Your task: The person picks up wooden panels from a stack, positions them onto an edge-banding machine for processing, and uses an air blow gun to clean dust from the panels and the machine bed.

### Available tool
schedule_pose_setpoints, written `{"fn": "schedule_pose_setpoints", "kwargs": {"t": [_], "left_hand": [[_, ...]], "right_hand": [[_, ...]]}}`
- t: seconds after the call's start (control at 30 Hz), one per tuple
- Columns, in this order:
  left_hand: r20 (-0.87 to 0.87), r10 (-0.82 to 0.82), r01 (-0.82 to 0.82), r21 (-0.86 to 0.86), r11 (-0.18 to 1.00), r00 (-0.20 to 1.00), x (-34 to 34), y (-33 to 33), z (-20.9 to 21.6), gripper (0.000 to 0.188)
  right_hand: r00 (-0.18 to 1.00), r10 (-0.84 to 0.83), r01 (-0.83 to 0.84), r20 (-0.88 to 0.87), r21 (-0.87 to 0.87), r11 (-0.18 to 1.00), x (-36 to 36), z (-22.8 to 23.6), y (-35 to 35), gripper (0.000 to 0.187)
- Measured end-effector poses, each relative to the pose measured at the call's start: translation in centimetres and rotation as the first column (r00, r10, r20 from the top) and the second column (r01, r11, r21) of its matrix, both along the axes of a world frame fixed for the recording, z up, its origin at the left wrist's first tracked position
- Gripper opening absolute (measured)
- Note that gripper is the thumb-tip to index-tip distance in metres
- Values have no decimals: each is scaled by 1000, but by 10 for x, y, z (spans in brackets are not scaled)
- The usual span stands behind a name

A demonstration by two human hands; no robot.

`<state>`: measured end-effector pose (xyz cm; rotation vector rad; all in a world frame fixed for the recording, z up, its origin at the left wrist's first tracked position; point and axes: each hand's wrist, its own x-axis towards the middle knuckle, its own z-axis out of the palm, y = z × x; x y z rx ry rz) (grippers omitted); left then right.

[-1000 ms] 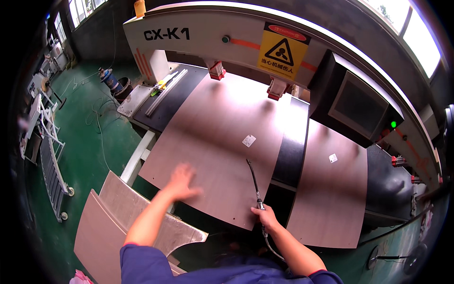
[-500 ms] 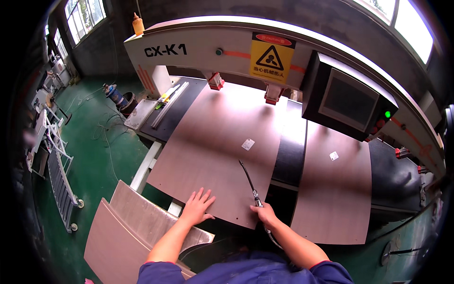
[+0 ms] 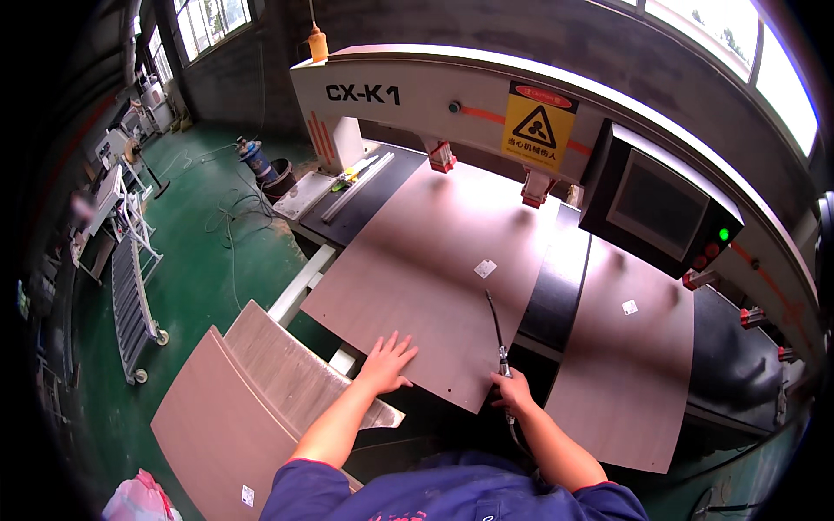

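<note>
My left hand (image 3: 388, 363) rests with fingers spread on the near edge of a large brown-grey panel (image 3: 417, 304). Closed around an air blow gun (image 3: 505, 360) is my right hand (image 3: 514, 391), just off the panel's near right corner. The gun's thin black nozzle points away over the panel, its tip close to a small white label (image 3: 485, 268). A hose trails down from my right hand. The panel lies on the black bed of a machine, with a second brown-grey panel (image 3: 621, 347) to its right, also labelled.
Across the back runs the white machine beam (image 3: 417, 82) with red-tipped clamps and a control screen (image 3: 656, 204). At the lower left, more panels (image 3: 217, 408) lean near my left arm beside a plastic bag (image 3: 143, 497). A wheeled grey rack (image 3: 135, 304) stands on the green floor.
The whole view has swung left, so the scene sits further right. My right hand and the blow gun have shifted slightly right relative to the panel. My left hand stays at its edge.
</note>
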<state>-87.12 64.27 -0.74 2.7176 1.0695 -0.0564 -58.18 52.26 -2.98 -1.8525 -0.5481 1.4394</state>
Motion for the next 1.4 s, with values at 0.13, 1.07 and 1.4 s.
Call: {"fn": "schedule_pose_setpoints", "kwargs": {"t": [0.13,1.07,1.4], "left_hand": [[-57,24,-25,-22,999,998,3,-2,1,86],[-391,116,-147,-50,988,913,70,-27,19,102],[-269,153,-178,-74,981,951,64,-26,14,101]], "right_hand": [[1000,21,-21,22,35,999,6,27,-15,23],[989,-114,128,-90,159,979,123,68,-207,20],[997,-12,23,-72,164,986,105,68,-167,19]]}}
